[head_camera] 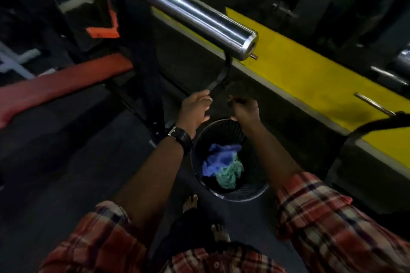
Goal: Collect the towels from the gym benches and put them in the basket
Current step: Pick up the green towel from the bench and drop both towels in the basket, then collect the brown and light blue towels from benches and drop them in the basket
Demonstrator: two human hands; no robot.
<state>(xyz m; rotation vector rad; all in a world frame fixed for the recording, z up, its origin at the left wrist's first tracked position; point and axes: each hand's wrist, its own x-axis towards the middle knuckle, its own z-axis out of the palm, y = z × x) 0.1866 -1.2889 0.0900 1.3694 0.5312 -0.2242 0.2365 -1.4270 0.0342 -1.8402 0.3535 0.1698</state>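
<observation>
A black mesh basket stands on the dark floor just ahead of my bare feet. In it lie a blue towel and a green towel, crumpled together. My left hand, with a black watch on the wrist, reaches past the basket's far rim. Its bent fingers touch the lower end of a thin black strip; whether they grip it is unclear. My right hand hovers over the far rim, fingers pinched on a small dark item that is too dim to identify.
A chrome barbell end juts out above the hands. A red padded bench lies to the left, with a black rack upright beside the basket. A yellow-topped platform edge runs along the right.
</observation>
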